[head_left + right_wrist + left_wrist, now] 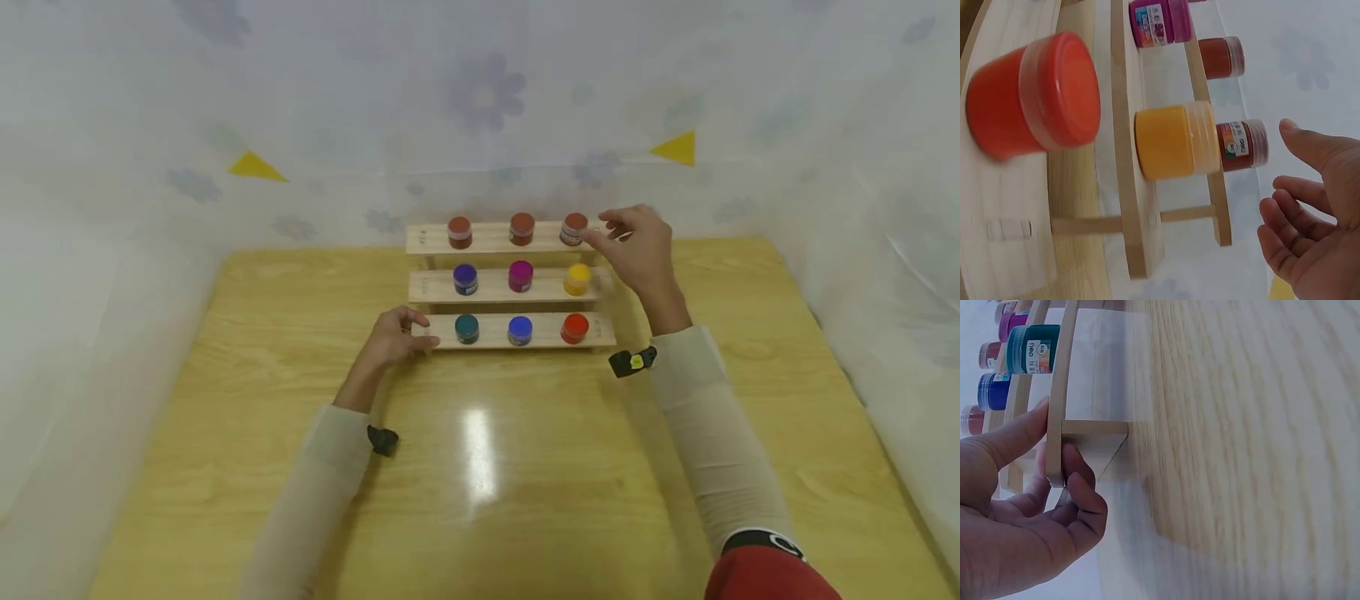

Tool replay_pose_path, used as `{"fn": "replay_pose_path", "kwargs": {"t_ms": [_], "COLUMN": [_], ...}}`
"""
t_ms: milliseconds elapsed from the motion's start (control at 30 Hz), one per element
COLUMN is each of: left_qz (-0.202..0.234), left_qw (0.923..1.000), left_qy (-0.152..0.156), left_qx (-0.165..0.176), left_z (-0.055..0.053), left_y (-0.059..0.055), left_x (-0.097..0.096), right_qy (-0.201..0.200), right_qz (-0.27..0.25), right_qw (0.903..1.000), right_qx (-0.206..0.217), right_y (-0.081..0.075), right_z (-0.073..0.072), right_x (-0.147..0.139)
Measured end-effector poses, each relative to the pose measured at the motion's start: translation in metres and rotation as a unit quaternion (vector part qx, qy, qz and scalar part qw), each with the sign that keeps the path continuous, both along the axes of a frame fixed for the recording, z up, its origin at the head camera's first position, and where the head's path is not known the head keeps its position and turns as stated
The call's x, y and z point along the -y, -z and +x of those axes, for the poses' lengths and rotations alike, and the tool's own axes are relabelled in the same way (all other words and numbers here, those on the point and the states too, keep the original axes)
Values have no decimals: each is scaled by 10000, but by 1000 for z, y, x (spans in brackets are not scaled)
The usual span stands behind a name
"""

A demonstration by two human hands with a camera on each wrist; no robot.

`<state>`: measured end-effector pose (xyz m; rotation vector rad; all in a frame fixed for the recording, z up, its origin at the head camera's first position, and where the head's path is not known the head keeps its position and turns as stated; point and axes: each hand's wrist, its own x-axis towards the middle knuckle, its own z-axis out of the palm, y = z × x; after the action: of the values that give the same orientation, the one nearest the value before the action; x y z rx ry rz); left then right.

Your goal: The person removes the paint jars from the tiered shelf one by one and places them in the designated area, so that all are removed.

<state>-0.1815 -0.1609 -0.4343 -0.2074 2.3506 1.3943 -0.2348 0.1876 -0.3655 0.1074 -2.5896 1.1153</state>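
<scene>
wooden rack [436,332] stands on the table [480,550] in front of you, between your two grips, its three shelves rising away from you. your sleeved right forearm [720,433] slants forward and inward, reaching farther than your sleeved left forearm [318,483], which also angles inward.

your right hand [639,250] is over the right end of the upper shelves, wrist bent toward the rack; its thumb and loosely bent fingers are spread apart, with a gap before the nearest lid. your left hand [393,336] pinches the left end of the lowest shelf, thumb on its upper face, fingers curled underneath.

just left of your right thumb sits the right-end reddish-brown jar [573,229]; farther left on that shelf are the middle reddish-brown jar [522,229] and the left-end reddish-brown jar [460,233]. below your right grip is the yellow jar [577,281], with the magenta jar [521,277] and violet jar [466,280] leftward. rightward from your left grip stand the teal jar [467,330], blue jar [520,332] and red jar [575,329]. smallest, a white label [1039,357] marks the teal one.
</scene>
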Motion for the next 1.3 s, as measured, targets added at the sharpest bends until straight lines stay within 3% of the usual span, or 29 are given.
{"fn": "replay_pose_path", "kwargs": {"t_ms": [367,633,1300], "left_qz": [-150,-123,-219], "left_qw": [9998,9999,9994], "left_qy": [-94,-96,24], "left_qx": [70,42,-282], "left_z": [-2,3,-1], "left_y": [1,6,10], "left_x": [-4,-6,-4], "right_qy": [53,66,-88], "right_qz": [-325,-407,-185], "right_qw": [9985,9976,9997], "right_qx": [440,561,163], "right_y": [10,16,17], "right_z": [-10,-11,-18], "right_x": [9,14,19]}}
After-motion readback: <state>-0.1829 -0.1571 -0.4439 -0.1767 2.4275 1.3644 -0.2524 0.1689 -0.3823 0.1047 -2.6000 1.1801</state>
